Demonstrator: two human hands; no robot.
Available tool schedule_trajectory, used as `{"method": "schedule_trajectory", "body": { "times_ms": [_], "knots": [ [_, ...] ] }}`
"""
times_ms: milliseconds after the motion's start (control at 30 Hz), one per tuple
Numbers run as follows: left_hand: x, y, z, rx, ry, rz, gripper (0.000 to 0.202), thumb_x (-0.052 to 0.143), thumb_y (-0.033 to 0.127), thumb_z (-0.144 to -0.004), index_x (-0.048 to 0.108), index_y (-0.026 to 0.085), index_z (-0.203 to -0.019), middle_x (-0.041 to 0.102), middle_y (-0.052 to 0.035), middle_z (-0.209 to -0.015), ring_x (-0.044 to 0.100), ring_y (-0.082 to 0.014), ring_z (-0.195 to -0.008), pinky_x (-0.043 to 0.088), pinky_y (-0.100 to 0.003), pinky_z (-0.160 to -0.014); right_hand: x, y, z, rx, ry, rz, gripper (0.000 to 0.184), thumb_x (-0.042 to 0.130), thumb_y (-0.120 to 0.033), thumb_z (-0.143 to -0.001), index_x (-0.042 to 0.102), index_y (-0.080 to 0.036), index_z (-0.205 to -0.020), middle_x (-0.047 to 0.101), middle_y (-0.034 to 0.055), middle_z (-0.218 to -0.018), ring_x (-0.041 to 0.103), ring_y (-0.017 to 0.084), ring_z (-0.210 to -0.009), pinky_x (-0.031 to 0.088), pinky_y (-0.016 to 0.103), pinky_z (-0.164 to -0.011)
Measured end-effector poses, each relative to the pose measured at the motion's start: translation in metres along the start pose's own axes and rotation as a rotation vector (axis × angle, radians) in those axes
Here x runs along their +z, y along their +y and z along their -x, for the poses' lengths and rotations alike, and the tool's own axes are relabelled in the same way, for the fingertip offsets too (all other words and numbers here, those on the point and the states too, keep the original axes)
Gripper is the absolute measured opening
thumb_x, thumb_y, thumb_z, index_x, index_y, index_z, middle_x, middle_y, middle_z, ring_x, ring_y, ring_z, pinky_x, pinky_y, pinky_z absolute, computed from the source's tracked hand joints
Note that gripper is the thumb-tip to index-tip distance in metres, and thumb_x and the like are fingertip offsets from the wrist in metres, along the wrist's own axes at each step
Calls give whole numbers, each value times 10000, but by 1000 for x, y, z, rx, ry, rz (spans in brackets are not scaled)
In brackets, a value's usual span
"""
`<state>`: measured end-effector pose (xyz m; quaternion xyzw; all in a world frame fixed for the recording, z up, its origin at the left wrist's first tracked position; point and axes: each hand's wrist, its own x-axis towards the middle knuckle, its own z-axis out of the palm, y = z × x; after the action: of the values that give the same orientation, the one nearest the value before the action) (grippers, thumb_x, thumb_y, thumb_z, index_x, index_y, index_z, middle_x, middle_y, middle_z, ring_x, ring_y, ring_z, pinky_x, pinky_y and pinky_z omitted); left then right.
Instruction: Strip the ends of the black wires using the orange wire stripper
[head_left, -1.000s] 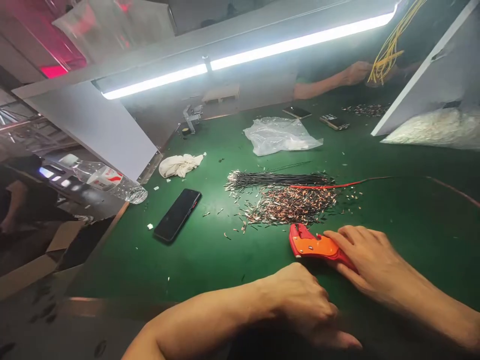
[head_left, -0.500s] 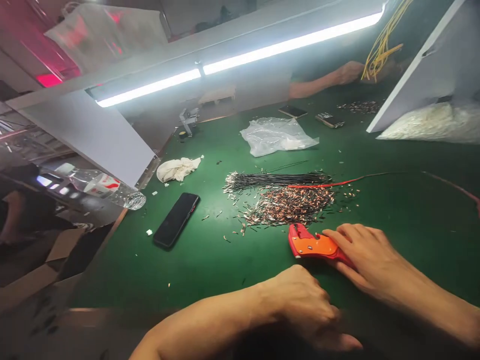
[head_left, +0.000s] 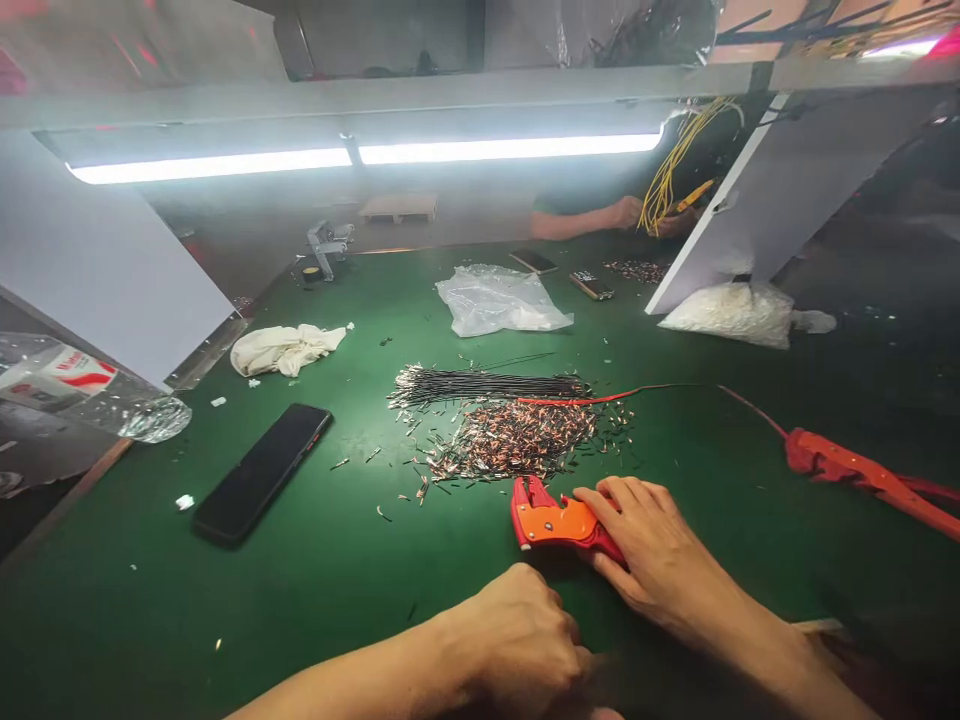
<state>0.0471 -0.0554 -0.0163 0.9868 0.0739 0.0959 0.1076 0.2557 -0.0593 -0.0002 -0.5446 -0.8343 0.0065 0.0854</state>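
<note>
My right hand (head_left: 652, 540) is closed round the red handles of an orange and red wire stripper (head_left: 559, 522), which lies low over the green table with its jaws to the left. My left hand (head_left: 525, 630) is curled near the front edge, just left of the right wrist. Its fingers point down and away from view, so what they hold, if anything, is hidden. Beyond the stripper's jaws lies a heap of short stripped wire ends (head_left: 510, 440), copper and black. Behind the heap a bundle of black wires (head_left: 487, 386) lies lengthwise, its left ends bare and silvery.
A black phone (head_left: 262, 475) and a crumpled white cloth (head_left: 285, 350) lie left, by a plastic bottle (head_left: 97, 390). Behind is a clear plastic bag (head_left: 499, 300). A second orange-red tool (head_left: 870, 475) lies right. Across the table, another person's hand (head_left: 626, 212) is near yellow wires (head_left: 675, 170).
The view has swung right and levelled, so the table and things appear further left and the second orange-red tool is now fully visible. My right hand keeps its hold on the wire stripper.
</note>
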Motion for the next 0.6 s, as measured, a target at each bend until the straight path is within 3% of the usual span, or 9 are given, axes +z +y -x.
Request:
{"method": "schedule_trajectory", "body": {
  "times_ms": [167,367,433,600],
  "knots": [
    [7,-3,2,-1,80,-25,574,474,652,-891,566,203,-545,511,28,-399,456,-132,-395,213,-301,-411,-4,-1,-13,-7,-29,-7,371,596,-209,-841,563,-138,-1204,604,121,-1037,538,300,-945,430,466,-849],
    [-2,-8,4,50,513,-73,558,538,536,-911,464,194,-477,403,35,-416,361,-123,-402,193,-291,-436,-18,-5,-40,-87,-70,-2,241,628,-193,-794,614,-163,-1033,615,97,-977,539,291,-905,430,457,-846],
    [-10,-10,3,15,580,-103,534,574,476,-908,446,186,-479,401,34,-450,335,-116,-430,199,-290,-458,-26,-2,-48,-114,-72,4,284,644,-202,-783,611,-178,-1064,614,98,-1012,537,296,-934,426,460,-873],
    [-17,-14,2,-49,580,-147,532,602,492,-887,414,188,-492,386,43,-467,316,-110,-451,211,-289,-475,-37,14,-68,-165,122,-63,315,651,-229,-828,579,-191,-1133,618,82,-1013,585,242,-858,483,358,-763]
  ]
}}
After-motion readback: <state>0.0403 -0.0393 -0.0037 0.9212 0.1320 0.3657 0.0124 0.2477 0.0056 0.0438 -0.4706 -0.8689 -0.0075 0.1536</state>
